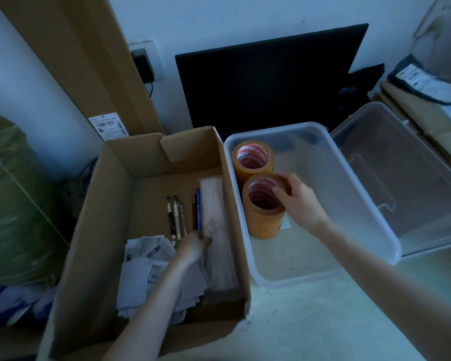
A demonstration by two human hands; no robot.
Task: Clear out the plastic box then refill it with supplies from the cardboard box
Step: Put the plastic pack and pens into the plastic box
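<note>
Your left hand (193,247) reaches forward and down on a bare, nearly straight forearm, its fingers curled under at the tip. Your right hand (298,198) stretches out farther and higher, wrist bent a little, with the fingers (279,190) and thumb hooked in a pinch.

Cardboard box (115,204), open: 1.
Plastic box (349,204), clear: 1; detached clear lid (414,178) beside it: 1.
Tape rolls, brown, standing on end in plastic box: 2, far roll (253,157) and near roll (264,217).
Pens and pencils (184,214) on cardboard box floor: about 6, exact count unclear.
Flat pale packet (216,230): 1.
Loose printed labels (146,269): heap, uncountable.
Hands: 2, left hand (193,247), right hand (297,199).
</note>
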